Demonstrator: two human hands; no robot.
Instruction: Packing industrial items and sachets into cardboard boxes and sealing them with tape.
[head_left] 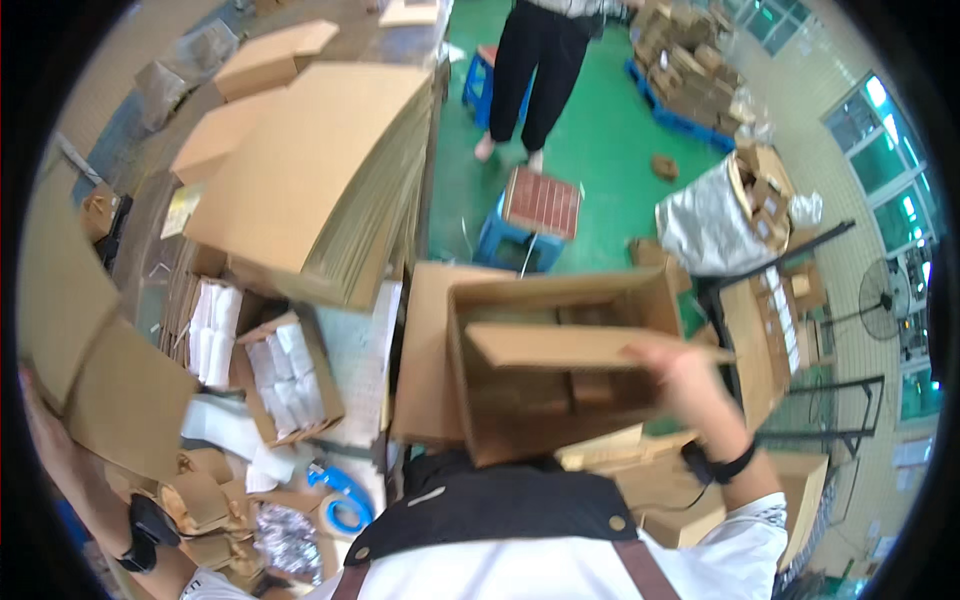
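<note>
An open cardboard carton (pixel 480 420) stands in front of me at the table's edge, with my apron close against its near side. My right hand (pixel 680 370), blurred by motion, grips a flat cardboard piece (pixel 560 347) lying across the carton's opening. Whether this piece is a flap or a loose sheet, I cannot tell. At the far left my left hand (pixel 42 415) holds the outer edge of a creased brown cardboard sheet (pixel 125 400); most of its fingers are behind the sheet or lost at the dark rim.
A tall stack of flat cartons (pixel 310 170) covers the table's far side. Nearer are a box of white wrapped packs (pixel 285 375) and a blue tape dispenser (pixel 345 500). Beyond are a stool (pixel 540 205), a standing person (pixel 540 70), a silver sack (pixel 705 220) and a black metal frame (pixel 780 265).
</note>
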